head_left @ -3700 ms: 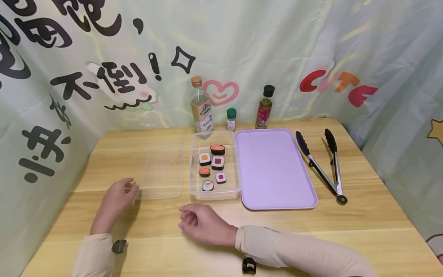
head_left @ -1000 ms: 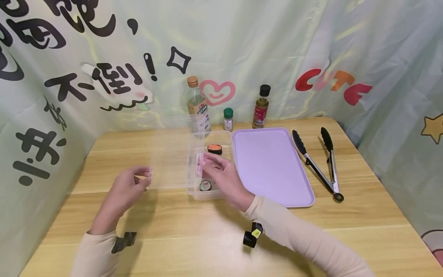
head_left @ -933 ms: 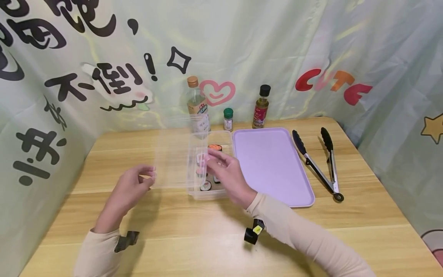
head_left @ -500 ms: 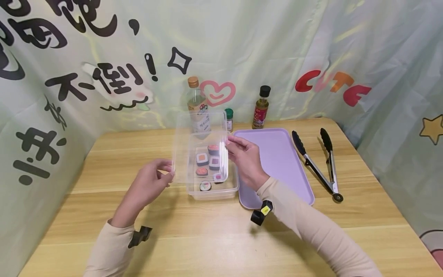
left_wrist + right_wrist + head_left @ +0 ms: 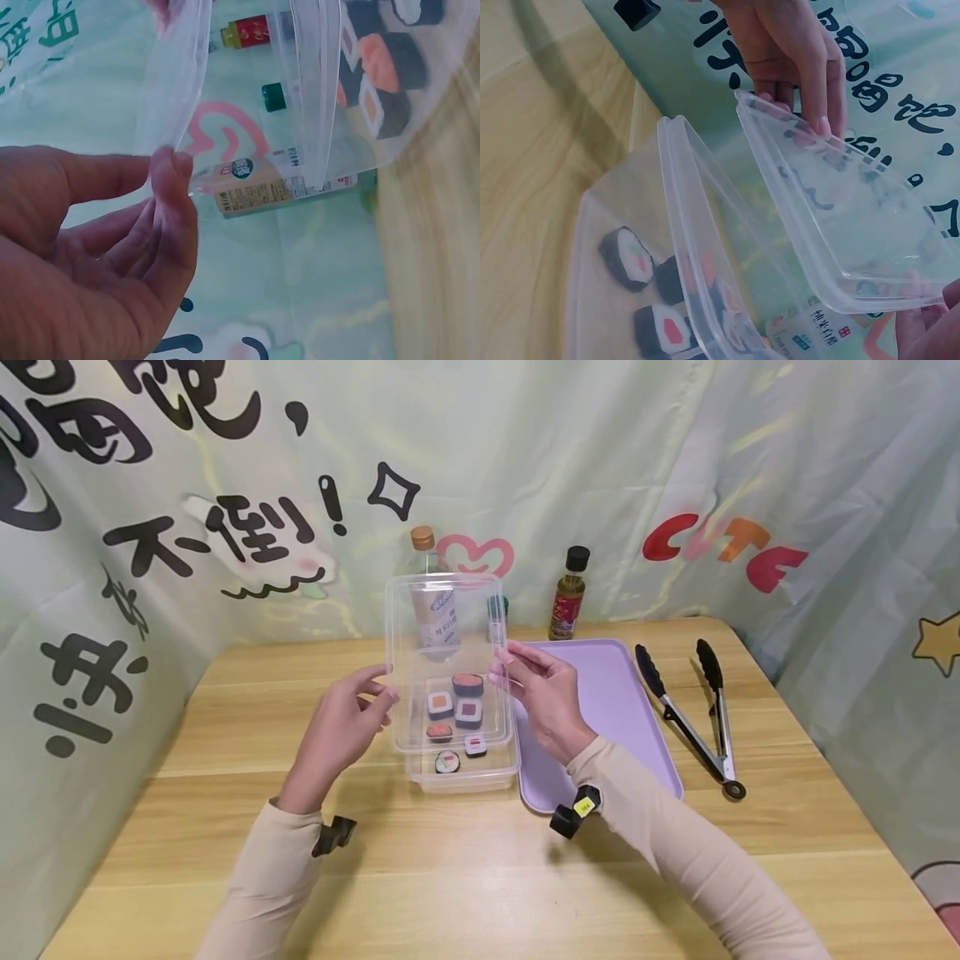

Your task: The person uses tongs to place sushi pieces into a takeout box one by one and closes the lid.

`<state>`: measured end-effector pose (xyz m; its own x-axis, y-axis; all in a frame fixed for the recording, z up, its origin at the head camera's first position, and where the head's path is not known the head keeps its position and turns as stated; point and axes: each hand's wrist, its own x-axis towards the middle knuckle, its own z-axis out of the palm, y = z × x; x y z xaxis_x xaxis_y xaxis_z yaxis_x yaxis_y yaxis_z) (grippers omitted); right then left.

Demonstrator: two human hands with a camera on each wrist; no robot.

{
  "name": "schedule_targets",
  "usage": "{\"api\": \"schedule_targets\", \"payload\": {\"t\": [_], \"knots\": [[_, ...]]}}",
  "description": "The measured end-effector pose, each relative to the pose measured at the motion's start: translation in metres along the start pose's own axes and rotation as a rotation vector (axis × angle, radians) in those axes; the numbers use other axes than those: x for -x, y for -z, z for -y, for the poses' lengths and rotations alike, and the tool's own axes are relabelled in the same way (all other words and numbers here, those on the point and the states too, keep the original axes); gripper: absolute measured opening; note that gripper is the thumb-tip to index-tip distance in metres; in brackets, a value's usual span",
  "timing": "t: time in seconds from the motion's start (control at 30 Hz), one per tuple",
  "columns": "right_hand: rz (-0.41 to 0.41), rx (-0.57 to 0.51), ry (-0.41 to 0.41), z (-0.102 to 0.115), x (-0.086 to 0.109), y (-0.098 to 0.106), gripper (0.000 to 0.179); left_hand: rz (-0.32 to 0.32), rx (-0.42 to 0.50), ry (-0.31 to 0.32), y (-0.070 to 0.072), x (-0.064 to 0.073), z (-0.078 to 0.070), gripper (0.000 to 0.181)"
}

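Note:
A clear plastic lid (image 5: 468, 652) hangs above the clear food container (image 5: 463, 781), apart from its rim. My left hand (image 5: 339, 731) pinches the lid's left edge between thumb and fingers; the left wrist view shows that pinch closely. On the opposite edge, my right hand (image 5: 551, 700) pinches the lid too, with only its fingertips (image 5: 922, 311) showing at the corner of the right wrist view. Several sushi pieces (image 5: 468, 712) lie inside the container, seen through the lid. A gap separates lid (image 5: 840, 225) and container (image 5: 622, 187) in the right wrist view.
A lilac tray (image 5: 600, 718) lies right of the container, with black-tipped tongs (image 5: 705, 739) beyond it. Behind stand a large bottle (image 5: 423, 560), a green-capped jar (image 5: 497, 607) partly behind the lid, and a black-capped bottle (image 5: 567, 602). A printed curtain (image 5: 585, 460) hangs around the table.
Lying left of the container at first, the lid has been lifted and carried right, over the container. Both hands now hold it and have moved right with it.

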<state>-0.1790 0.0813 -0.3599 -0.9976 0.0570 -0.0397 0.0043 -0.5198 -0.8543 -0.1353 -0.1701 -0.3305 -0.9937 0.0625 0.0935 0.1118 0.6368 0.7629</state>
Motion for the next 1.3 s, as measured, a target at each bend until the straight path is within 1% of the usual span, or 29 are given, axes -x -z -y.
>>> {"api": "schedule_targets", "payload": {"t": [0.13,0.23,0.3,0.4,0.47,0.53,0.67,0.83,0.93,1.03,1.17,1.23,1.3], "knots": [[-0.001,-0.027,0.064,0.002,0.000,-0.001,0.039,-0.100,-0.029,-0.032,-0.003,-0.006,-0.004,0.037],[-0.001,-0.031,0.127,0.004,-0.001,-0.001,0.034,-0.172,-0.045,-0.064,-0.006,-0.010,-0.006,0.032],[-0.010,-0.003,0.179,0.005,-0.001,0.000,0.028,-0.213,-0.054,-0.088,-0.007,-0.012,-0.008,0.030],[-0.056,0.076,0.263,0.007,0.000,-0.001,0.020,-0.269,-0.044,-0.124,-0.010,-0.013,-0.010,0.027],[-0.086,0.128,0.306,0.009,0.000,-0.001,0.018,-0.303,-0.032,-0.151,-0.011,-0.014,-0.011,0.025],[-0.107,0.156,0.335,0.010,0.001,-0.001,0.018,-0.340,-0.019,-0.181,-0.013,-0.015,-0.012,0.023],[-0.100,0.148,0.371,0.010,0.001,0.000,0.023,-0.407,-0.001,-0.230,-0.015,-0.015,-0.013,0.021],[-0.077,0.129,0.405,0.008,0.003,0.003,0.023,-0.463,0.024,-0.254,-0.018,-0.015,-0.014,0.019],[-0.092,0.152,0.393,0.008,0.004,0.005,0.021,-0.467,0.044,-0.251,-0.019,-0.016,-0.015,0.019],[-0.110,0.184,0.370,0.007,0.007,0.008,0.021,-0.438,0.063,-0.233,-0.020,-0.016,-0.015,0.021],[-0.087,0.180,0.337,0.005,0.009,0.012,0.025,-0.344,0.091,-0.188,-0.019,-0.015,-0.012,0.024],[-0.064,0.132,0.291,0.006,0.011,0.013,0.026,-0.288,0.099,-0.171,-0.018,-0.015,-0.009,0.027],[-0.044,0.090,0.235,0.006,0.013,0.014,0.030,-0.226,0.117,-0.157,-0.018,-0.014,-0.006,0.029]]}}
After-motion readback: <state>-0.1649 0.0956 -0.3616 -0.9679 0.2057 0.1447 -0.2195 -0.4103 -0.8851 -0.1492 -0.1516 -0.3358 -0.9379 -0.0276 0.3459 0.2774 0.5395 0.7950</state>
